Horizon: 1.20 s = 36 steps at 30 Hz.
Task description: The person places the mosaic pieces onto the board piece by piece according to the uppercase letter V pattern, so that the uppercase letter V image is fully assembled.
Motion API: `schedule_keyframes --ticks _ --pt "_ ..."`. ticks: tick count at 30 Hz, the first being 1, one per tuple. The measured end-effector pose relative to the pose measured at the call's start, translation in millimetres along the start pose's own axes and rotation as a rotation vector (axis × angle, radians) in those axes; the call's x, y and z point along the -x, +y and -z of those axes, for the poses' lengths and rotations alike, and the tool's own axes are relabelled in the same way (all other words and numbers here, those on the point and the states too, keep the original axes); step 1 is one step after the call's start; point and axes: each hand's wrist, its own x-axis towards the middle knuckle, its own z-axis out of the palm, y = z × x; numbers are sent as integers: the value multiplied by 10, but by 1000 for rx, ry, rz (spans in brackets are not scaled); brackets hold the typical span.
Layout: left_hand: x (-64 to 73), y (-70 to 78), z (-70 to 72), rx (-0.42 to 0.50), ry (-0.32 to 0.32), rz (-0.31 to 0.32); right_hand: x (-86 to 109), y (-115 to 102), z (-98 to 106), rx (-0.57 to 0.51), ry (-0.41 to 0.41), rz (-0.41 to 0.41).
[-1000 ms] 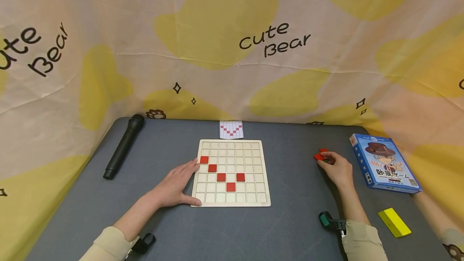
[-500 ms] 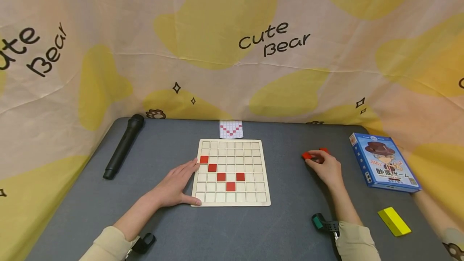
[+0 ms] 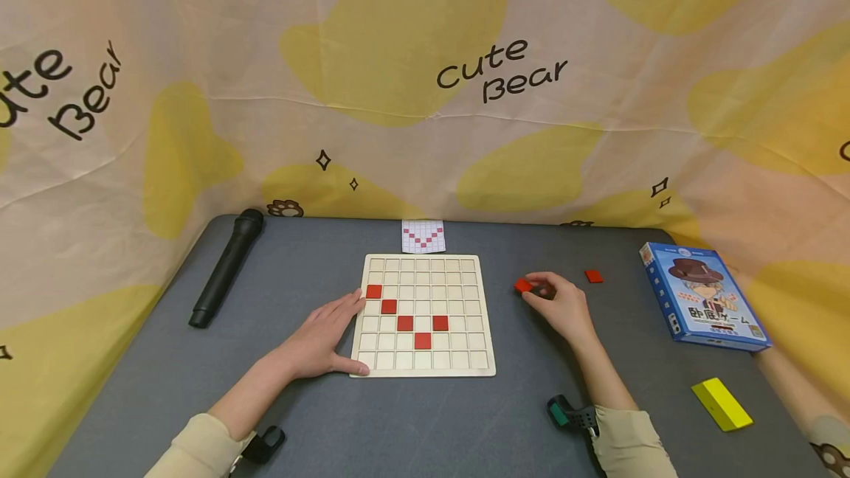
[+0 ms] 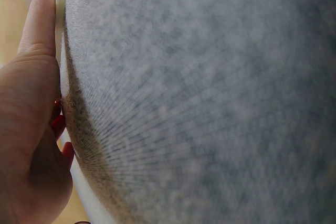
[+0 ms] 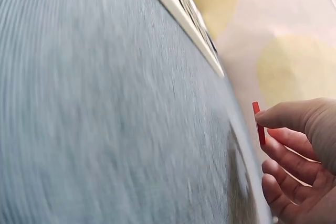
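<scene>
A pale square grid board point(image 3: 465, 364) lies mid-table, with several red square tiles point(image 3: 423, 341) set in its cells in a slanting, V-like line. At the board's left edge rests my left hand point(image 3: 319, 338), fingers spread and fairly straight, thumb on the near corner. To the right of the board, my right hand point(image 3: 561, 308) pinches one red tile point(image 5: 259, 124) between thumb and fingers, held off the table in the right wrist view. Another loose red tile point(image 3: 594, 276) lies on the table behind that hand, to its right.
Behind the board is a small card point(image 3: 423, 237) printed with a red V pattern on a grid. A black microphone point(image 3: 227, 269) lies at left. On the right are a blue game box point(image 3: 707, 297) and a yellow block point(image 3: 722, 404). A patterned cloth hangs behind the table.
My right hand has moved left toward the board with the red tile pinched in it, leaving the other loose tile uncovered. My left hand has stayed in place.
</scene>
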Motion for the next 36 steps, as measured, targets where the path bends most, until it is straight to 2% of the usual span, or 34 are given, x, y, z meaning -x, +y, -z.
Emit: schedule_keyframes --ticks 10,20,30,36 --pt "0 10 4 -1 -6 2 67 -261 -243 -66 -56 70" --pt "-2 3 4 -1 -3 5 96 -497 -466 -111 -186 173" --pt "1 1 -5 0 0 7 79 -558 -594 -89 -238 298" --pt "11 -7 -8 4 3 2 67 -565 -623 -50 -248 331"
